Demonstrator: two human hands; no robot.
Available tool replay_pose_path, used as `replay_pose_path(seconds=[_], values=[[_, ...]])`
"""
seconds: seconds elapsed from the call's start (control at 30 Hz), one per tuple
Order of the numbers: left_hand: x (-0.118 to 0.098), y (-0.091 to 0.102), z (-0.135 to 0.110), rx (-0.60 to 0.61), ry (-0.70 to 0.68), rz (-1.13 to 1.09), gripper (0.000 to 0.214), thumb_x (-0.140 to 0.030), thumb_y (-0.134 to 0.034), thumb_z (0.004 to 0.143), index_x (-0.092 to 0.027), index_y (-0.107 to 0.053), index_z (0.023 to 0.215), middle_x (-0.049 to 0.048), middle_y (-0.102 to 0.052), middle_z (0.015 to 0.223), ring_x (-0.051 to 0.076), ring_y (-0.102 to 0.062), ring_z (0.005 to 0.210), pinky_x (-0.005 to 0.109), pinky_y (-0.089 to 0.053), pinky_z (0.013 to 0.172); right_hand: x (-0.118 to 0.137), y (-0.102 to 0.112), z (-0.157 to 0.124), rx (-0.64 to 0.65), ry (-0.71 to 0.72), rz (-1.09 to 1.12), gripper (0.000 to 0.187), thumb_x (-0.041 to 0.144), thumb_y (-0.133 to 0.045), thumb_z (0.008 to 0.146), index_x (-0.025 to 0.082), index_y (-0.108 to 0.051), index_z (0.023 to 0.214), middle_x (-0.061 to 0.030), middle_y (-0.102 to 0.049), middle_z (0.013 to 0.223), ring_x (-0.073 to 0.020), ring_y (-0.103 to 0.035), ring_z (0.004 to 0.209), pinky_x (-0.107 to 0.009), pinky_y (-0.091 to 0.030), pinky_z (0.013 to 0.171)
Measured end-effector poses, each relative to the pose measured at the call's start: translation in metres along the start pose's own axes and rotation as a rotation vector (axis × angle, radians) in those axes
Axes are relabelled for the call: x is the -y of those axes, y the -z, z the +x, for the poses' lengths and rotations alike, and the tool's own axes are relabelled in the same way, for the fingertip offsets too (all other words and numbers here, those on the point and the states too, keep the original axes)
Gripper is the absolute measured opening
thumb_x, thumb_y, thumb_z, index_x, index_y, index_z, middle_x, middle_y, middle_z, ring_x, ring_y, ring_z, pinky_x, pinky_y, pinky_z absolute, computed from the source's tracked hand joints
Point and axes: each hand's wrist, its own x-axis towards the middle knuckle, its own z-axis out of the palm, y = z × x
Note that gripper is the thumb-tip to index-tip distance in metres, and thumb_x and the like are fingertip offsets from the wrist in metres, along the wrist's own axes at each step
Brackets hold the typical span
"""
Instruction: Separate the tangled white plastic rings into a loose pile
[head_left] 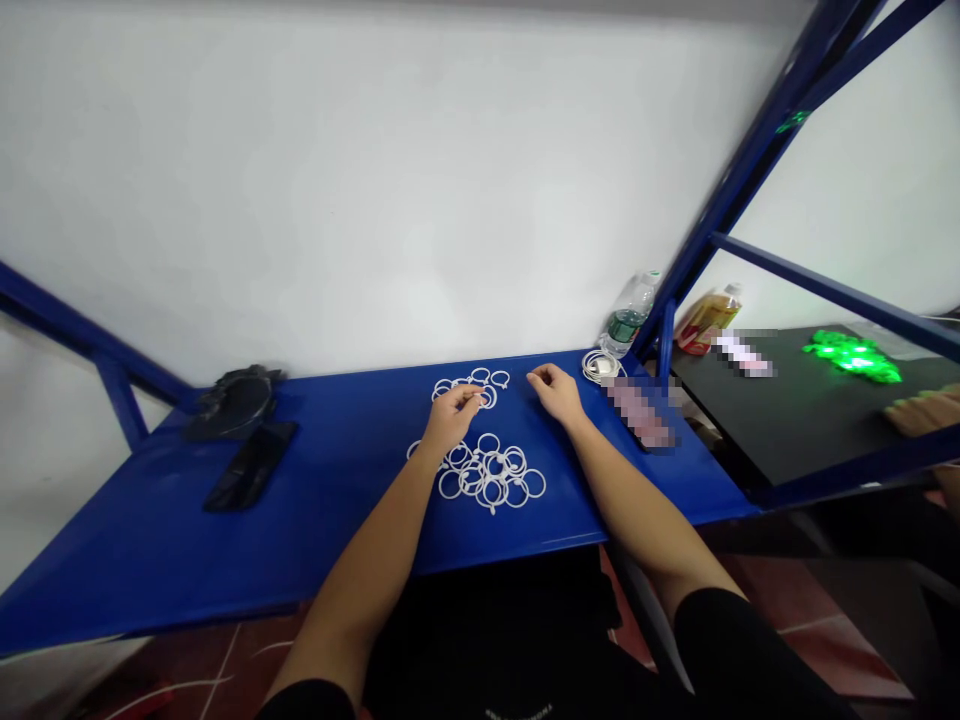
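A heap of white plastic rings (491,474) lies on the blue table (352,500) in front of me. A smaller row of white rings (487,379) sits farther back near the wall. My left hand (452,415) hovers between the two groups, fingers pinched on a white ring at the row's near edge. My right hand (556,391) rests on the table to the right of the far row, fingers curled in, with nothing visible in them.
A black phone (251,465) and a dark crumpled item (236,400) lie at the table's left. A coiled white cable (600,366) and water bottle (630,314) stand at back right. Blue frame bars (750,160) rise at right beside a black table (795,410) with green lights.
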Motion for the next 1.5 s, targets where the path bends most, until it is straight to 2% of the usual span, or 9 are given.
replay_pose_path(seconds=[0.17,0.4,0.57,0.73,0.97,1.07,1.23,1.37,1.5], values=[[-0.005,0.001,-0.001,0.007,-0.042,0.114,0.020,-0.032,-0.064,0.090,-0.019,-0.077,0.098,0.0049,-0.078,0.090,0.018,-0.072,0.080,0.030,-0.056,0.075,0.009,-0.014,-0.013,0.223,0.162,0.009,0.023,0.042,-0.067,0.093,0.020,-0.074,0.098,-0.0027,-0.074,0.084,-0.0171,-0.066,0.074,-0.028,-0.050,0.070],[-0.017,0.000,-0.005,0.062,-0.148,0.214,0.017,-0.018,-0.057,0.084,-0.020,-0.074,0.084,0.0027,-0.075,0.085,0.017,-0.066,0.077,0.029,-0.052,0.074,0.041,-0.019,-0.038,0.272,0.511,0.012,0.029,0.040,-0.060,0.101,0.022,-0.070,0.121,-0.0073,-0.073,0.103,-0.0166,-0.064,0.079,-0.029,-0.050,0.075],[-0.018,0.000,-0.006,0.095,-0.177,0.182,0.015,-0.016,-0.053,0.081,-0.019,-0.064,0.071,-0.0003,-0.066,0.071,0.015,-0.059,0.070,0.028,-0.048,0.070,0.047,-0.017,-0.042,0.396,0.491,0.071,0.030,0.046,-0.060,0.100,0.021,-0.075,0.104,-0.0022,-0.071,0.079,-0.0144,-0.061,0.067,-0.025,-0.046,0.066],[-0.019,-0.003,-0.007,0.110,-0.220,0.158,0.018,-0.014,-0.048,0.081,-0.019,-0.060,0.068,0.0003,-0.065,0.072,0.015,-0.059,0.071,0.029,-0.048,0.071,0.048,-0.019,-0.045,0.360,0.450,0.121,0.035,0.050,-0.060,0.098,0.019,-0.074,0.093,0.0010,-0.064,0.065,-0.0127,-0.055,0.058,-0.024,-0.041,0.060],[-0.021,0.005,-0.004,-0.003,-0.228,0.262,0.034,-0.014,-0.057,0.086,-0.021,-0.070,0.116,0.0037,-0.071,0.100,0.014,-0.061,0.075,0.029,-0.053,0.080,0.036,-0.014,-0.030,0.178,0.455,-0.045,0.032,0.046,-0.058,0.101,0.020,-0.076,0.103,-0.0043,-0.073,0.078,-0.0163,-0.063,0.068,-0.027,-0.046,0.069],[-0.017,0.013,-0.003,0.161,-0.247,0.410,0.025,-0.019,-0.061,0.086,-0.021,-0.076,0.106,0.0046,-0.072,0.101,0.015,-0.062,0.076,0.031,-0.053,0.080,0.026,-0.015,-0.016,0.157,0.460,-0.124,0.028,0.040,-0.061,0.101,0.021,-0.077,0.112,-0.0074,-0.077,0.093,-0.0188,-0.069,0.081,-0.028,-0.048,0.076],[-0.012,0.008,-0.008,0.465,-0.192,0.570,0.020,-0.024,-0.072,0.077,-0.025,-0.081,0.095,0.0040,-0.075,0.095,0.021,-0.068,0.087,0.033,-0.053,0.082,0.017,-0.014,-0.009,0.268,0.388,-0.127,0.036,0.043,-0.071,0.095,0.022,-0.074,0.124,-0.0020,-0.076,0.081,-0.0163,-0.066,0.070,-0.026,-0.046,0.069],[-0.015,0.003,-0.011,0.493,-0.182,0.619,0.011,-0.023,-0.067,0.081,-0.025,-0.078,0.081,0.0037,-0.074,0.086,0.021,-0.068,0.084,0.031,-0.051,0.079,0.021,-0.012,-0.018,0.286,0.430,-0.096,0.027,0.039,-0.066,0.098,0.022,-0.076,0.116,-0.0013,-0.074,0.079,-0.0154,-0.065,0.068,-0.026,-0.045,0.067],[-0.016,0.004,-0.008,0.379,-0.116,0.649,0.015,-0.024,-0.061,0.088,-0.024,-0.074,0.082,0.0023,-0.074,0.081,0.019,-0.066,0.074,0.030,-0.047,0.072,0.030,-0.013,-0.029,0.307,0.490,-0.053,0.026,0.037,-0.063,0.099,0.021,-0.076,0.114,-0.0022,-0.074,0.080,-0.0158,-0.065,0.069,-0.027,-0.045,0.069]])
